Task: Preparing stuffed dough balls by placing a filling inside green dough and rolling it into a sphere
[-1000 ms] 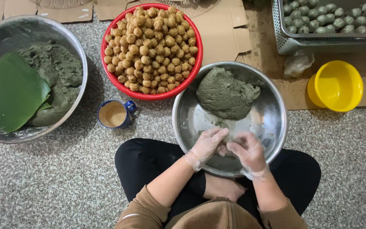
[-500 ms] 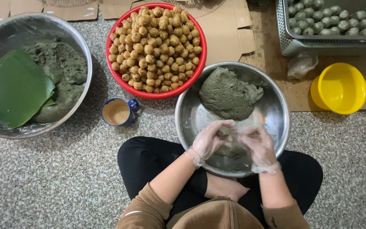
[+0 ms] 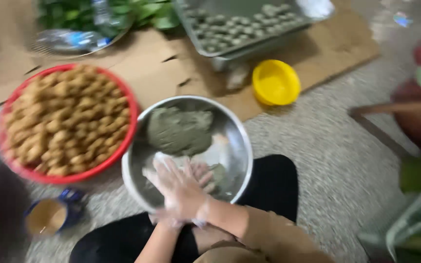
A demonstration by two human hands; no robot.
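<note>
Head view, blurred: cardboard [image 3: 147, 68] covers the floor under a metal tray [image 3: 249, 29] of small greenish balls. Nearer, a red basin [image 3: 66, 124] holds brown balls, just beside a steel bowl [image 3: 237, 141] holding a lump of green dough [image 3: 179, 130]. Both gloved hands press together over that bowl, right hand [image 3: 181, 190] covering the left hand [image 3: 198, 173]. A yellow bowl [image 3: 275, 83] and a cup [image 3: 49, 216] sit apart.
</note>
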